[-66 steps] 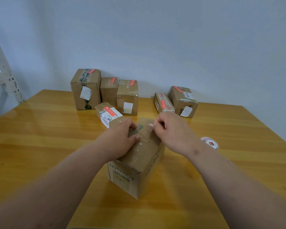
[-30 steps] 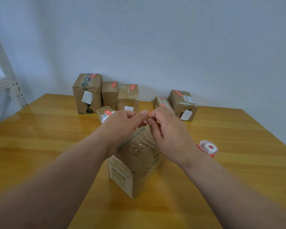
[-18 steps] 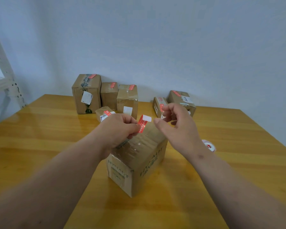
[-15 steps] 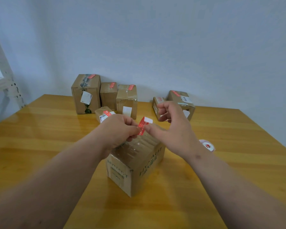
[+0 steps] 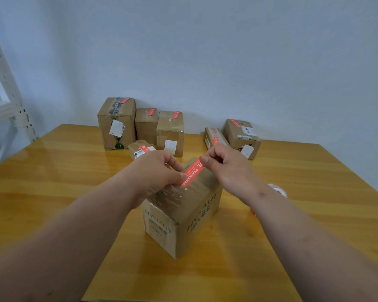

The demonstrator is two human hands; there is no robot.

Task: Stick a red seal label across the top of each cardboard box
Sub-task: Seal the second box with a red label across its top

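Red seal label (image 5: pixel 192 171) stretched above cardboard box (image 5: pixel 183 212).

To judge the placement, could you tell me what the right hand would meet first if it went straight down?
Probably the top of the cardboard box; the right hand holds the red label just above it.

From my remote feed, "HYNAUT" reads in green on the near cardboard box (image 5: pixel 181 216); white print on the red seal label (image 5: pixel 192 171) stays illegible to me.

The right forearm (image 5: pixel 292 216) hides most of the white-and-red label roll (image 5: pixel 278 190). The white metal shelving rack (image 5: pixel 7 101) is cut off by the left edge.
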